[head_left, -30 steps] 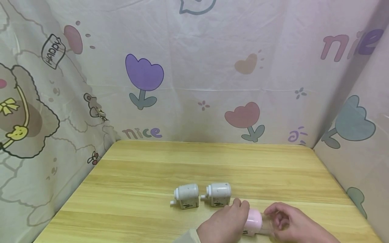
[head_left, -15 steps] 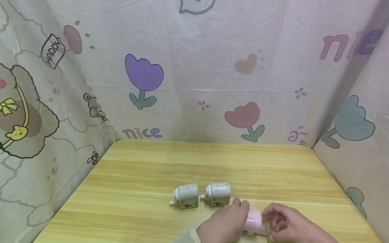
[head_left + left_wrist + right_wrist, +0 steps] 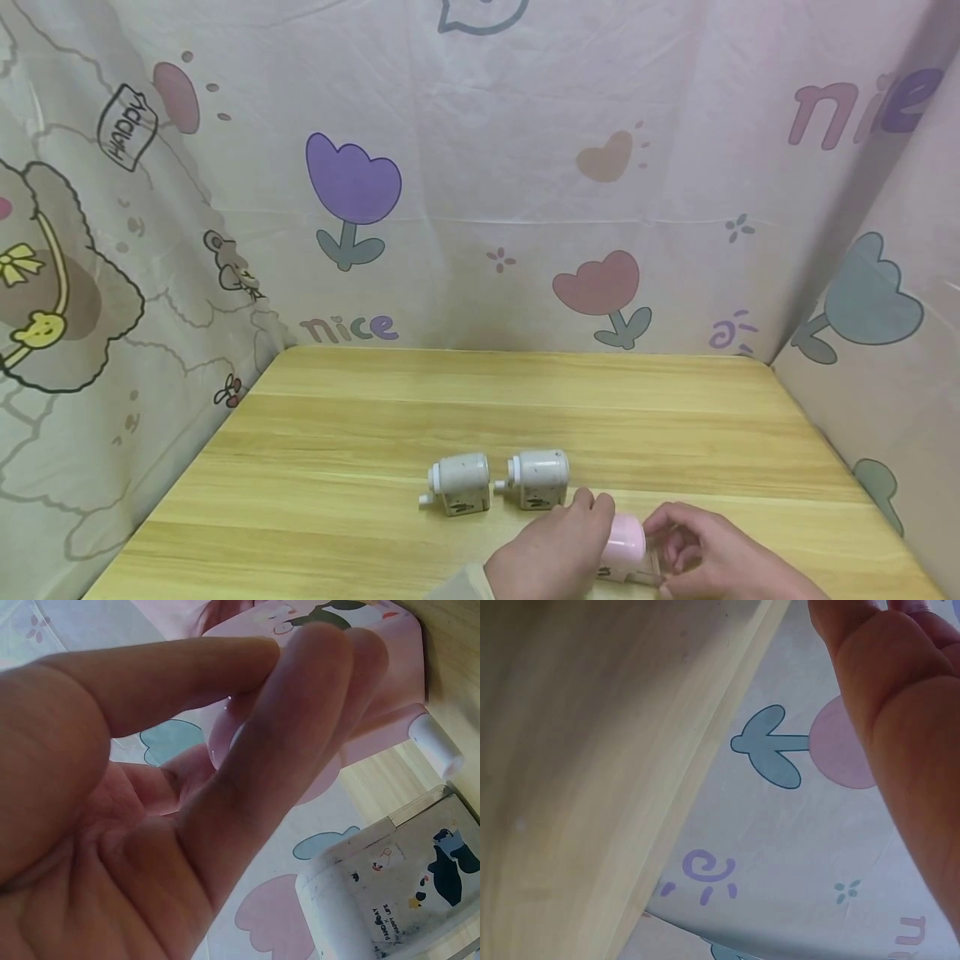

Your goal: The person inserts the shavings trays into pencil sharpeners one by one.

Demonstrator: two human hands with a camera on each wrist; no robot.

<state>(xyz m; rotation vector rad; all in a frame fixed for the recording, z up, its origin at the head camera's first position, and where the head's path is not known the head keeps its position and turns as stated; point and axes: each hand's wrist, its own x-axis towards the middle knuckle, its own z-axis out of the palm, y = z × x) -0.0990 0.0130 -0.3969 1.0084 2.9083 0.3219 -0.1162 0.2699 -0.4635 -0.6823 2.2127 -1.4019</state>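
Note:
Near the table's front right, my left hand (image 3: 551,546) grips a pink crank pencil sharpener (image 3: 626,537) from its left side. The left wrist view shows my curled fingers and thumb at the sharpener's crank end, with a cartoon print on its pink body (image 3: 382,690). My right hand (image 3: 708,550) pinches the clear drawer (image 3: 651,568) at the sharpener's right end between curled fingers and thumb. The drawer sticks out a little from the body. The right wrist view shows only part of my right hand (image 3: 900,712); the drawer is out of sight there.
Two whitish crank pencil sharpeners, one on the left (image 3: 465,483) and one on the right (image 3: 543,479), stand side by side behind my left hand, cranks to the left. The wooden table (image 3: 337,433) is bordered by printed cloth (image 3: 465,167) at the back and both sides.
My right hand has moved slightly left, and the clear drawer has slid further into the pink sharpener. My left hand and the two whitish sharpeners have stayed in place.

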